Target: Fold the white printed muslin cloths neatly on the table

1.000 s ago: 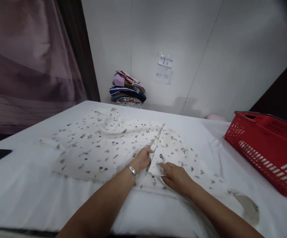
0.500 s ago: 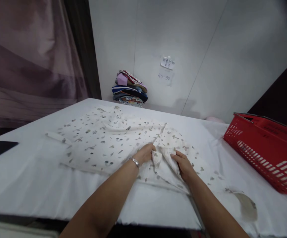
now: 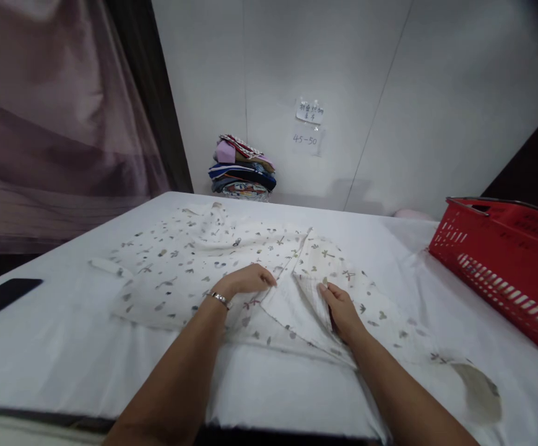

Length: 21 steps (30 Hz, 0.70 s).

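A thin white printed garment (image 3: 171, 272), dotted with small grey and brown palm and mushroom shapes, lies spread over the white-covered table (image 3: 64, 353). Its front edges part near the middle, where plain white inner cloth shows. My left hand (image 3: 250, 279), with a silver bracelet at the wrist, pinches one edge of the opening. On the other side of the gap, my right hand (image 3: 342, 306) grips the opposite edge between thumb and fingers. Some of its fingers are hidden under the cloth. A beige patch shows on the garment's end at lower right.
A red plastic basket (image 3: 505, 266) stands at the table's right. Against the wall sits a stack of folded clothes (image 3: 242, 167). A dark flat phone-like object (image 3: 6, 297) lies at the left edge. Pinkish curtain (image 3: 55, 124) hangs at left; paper signs (image 3: 308, 127) are on the wall.
My left hand has moved left, drawing its edge away from my right hand. The gap between the edges is wider and shows more inner cloth. My right hand stays nearly in place.
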Each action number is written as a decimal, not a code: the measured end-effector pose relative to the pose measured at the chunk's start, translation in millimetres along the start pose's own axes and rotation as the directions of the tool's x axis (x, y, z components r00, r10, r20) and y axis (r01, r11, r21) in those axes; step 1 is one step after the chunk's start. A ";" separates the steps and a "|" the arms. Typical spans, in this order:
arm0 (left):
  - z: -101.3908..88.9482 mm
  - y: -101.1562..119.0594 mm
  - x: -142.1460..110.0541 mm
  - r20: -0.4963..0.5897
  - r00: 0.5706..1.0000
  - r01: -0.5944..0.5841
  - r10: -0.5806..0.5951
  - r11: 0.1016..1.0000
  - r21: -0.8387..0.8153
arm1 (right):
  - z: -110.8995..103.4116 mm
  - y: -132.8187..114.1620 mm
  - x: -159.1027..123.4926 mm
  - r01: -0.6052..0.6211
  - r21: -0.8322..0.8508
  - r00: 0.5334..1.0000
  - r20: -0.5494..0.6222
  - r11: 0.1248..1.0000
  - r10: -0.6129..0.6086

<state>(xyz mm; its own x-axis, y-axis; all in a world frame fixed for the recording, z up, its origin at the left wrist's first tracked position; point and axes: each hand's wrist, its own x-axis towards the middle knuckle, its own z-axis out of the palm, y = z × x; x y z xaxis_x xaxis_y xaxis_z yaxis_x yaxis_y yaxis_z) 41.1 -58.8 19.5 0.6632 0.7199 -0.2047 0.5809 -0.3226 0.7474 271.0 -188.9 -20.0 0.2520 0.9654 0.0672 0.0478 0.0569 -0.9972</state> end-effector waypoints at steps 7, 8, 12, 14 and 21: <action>9.8 7.7 -7.5 0.052 0.995 0.083 -0.086 0.995 0.057 | -2.9 -8.1 -3.4 0.059 -0.100 0.997 -0.033 0.993 -0.063; 10.0 8.1 -9.6 0.046 0.997 0.055 -0.058 0.997 0.058 | -2.9 -9.0 -3.5 0.060 -0.102 0.997 -0.034 0.993 -0.064; 4.1 2.9 -19.8 0.078 0.990 -0.126 0.120 0.989 0.078 | -0.4 -9.3 -4.6 0.045 -0.100 0.999 -0.016 0.994 -0.047; 3.3 -2.1 -24.2 0.090 0.979 -0.188 0.181 0.979 0.075 | 2.0 -9.1 -5.9 0.046 -0.102 0.999 0.000 0.994 -0.046; 25.1 -15.2 -30.8 -0.076 0.949 -0.285 0.304 0.938 0.200 | 5.4 -9.8 -6.8 0.047 -0.098 0.999 0.005 0.994 -0.046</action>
<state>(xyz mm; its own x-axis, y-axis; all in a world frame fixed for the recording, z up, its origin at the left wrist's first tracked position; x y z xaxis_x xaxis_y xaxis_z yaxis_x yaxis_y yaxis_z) 23.7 -91.5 -1.4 0.7705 0.6322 0.0815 0.4501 -0.6301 0.6327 263.6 -194.7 -10.9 0.2450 0.9629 0.1132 0.1539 0.0767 -0.9851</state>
